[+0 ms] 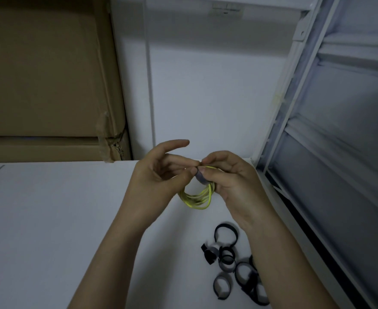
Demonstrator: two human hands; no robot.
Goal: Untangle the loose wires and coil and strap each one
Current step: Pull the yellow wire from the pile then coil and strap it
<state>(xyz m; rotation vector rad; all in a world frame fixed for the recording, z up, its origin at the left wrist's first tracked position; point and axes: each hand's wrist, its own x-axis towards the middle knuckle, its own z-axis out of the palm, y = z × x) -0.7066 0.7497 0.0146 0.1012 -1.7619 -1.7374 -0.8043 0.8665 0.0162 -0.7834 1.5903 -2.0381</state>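
Note:
A yellow wire coil (pixel 197 198) hangs between my two hands above the white table (pixel 49 219). A dark strap (pixel 201 177) wraps round the top of the coil. My right hand (pixel 230 181) pinches the strap and coil between thumb and fingers. My left hand (pixel 159 172) meets it from the left, its thumb and a fingertip pinching the strap's end while its index finger points out straight. Part of the coil is hidden behind both hands.
Several loose dark straps (pixel 232 262), curled into rings, lie on the table under my right forearm. A cardboard box (pixel 45 85) stands at the back left. A white wall is behind, and a white metal frame (pixel 279 134) runs along the right edge.

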